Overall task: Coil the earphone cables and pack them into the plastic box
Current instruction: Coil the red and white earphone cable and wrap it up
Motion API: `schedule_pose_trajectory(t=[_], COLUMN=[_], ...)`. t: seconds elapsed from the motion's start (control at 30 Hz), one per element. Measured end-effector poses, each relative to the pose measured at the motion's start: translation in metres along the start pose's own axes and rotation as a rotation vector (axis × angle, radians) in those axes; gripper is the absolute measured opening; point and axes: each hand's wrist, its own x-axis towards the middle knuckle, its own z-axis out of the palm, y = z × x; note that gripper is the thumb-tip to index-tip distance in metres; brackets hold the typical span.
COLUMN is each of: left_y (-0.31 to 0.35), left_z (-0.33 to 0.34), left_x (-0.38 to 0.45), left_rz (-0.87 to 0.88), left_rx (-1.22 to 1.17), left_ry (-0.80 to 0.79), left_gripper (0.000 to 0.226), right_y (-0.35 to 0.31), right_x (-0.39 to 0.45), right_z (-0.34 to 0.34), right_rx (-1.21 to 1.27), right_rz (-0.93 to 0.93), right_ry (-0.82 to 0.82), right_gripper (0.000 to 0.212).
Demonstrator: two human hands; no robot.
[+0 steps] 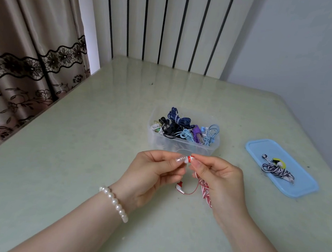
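A clear plastic box [155, 139] stands mid-table, filled with several coiled earphone cables in dark blue, black, light blue, purple and white. Just in front of it I hold a red-and-white earphone set [205, 189]. My left hand [153, 176] and my right hand [219, 181] both pinch one earbud [189, 159] between their fingertips. The second earbud [179, 187] dangles below on a thin red wire. The striped red-and-white cable runs down under my right palm, partly hidden.
The box's blue lid [303, 183] lies flat at the right, with a coiled black-and-white striped earphone [276, 169] and a yellow piece on it. A curtain hangs at the left, a ribbed radiator behind the table, and a wall to the right.
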Motion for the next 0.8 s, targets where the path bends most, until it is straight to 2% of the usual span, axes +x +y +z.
schedule_pose_trajectory(t=[0.13, 0.23, 0.43, 0.57, 0.67, 0.8], left_y=[-0.003, -0.005, -0.008, -0.003, 0.002, 0.002], left_z=[0.002, 0.003, 0.001, -0.002, -0.002, -0.002], left_x=[-0.002, -0.002, 0.0, 0.002, 0.002, 0.004], left_rz=[0.234, 0.288, 0.184, 0.061, -0.04, -0.037], left_rx=[0.209, 0.278, 0.194, 0.106, 0.007, 0.006], left_ry=[0.024, 0.034, 0.022, -0.051, -0.116, -0.092], left_gripper=[0.014, 0.013, 0.008, 0.017, 0.016, 0.012], right_y=[0.0, 0.002, 0.005, 0.004, 0.002, -0.002], right_x=[-0.001, 0.0, -0.002, -0.001, 0.001, -0.001], right_z=[0.0, 0.0, 0.002, 0.002, 0.0, -0.001], right_rx=[-0.026, -0.038, -0.052, -0.048, -0.005, 0.009], right_rz=[0.01, 0.011, -0.018, 0.002, 0.045, 0.049], right_ry=[0.011, 0.016, 0.004, -0.017, -0.02, -0.062], right_gripper=[0.012, 0.016, 0.018, 0.025, 0.021, 0.016])
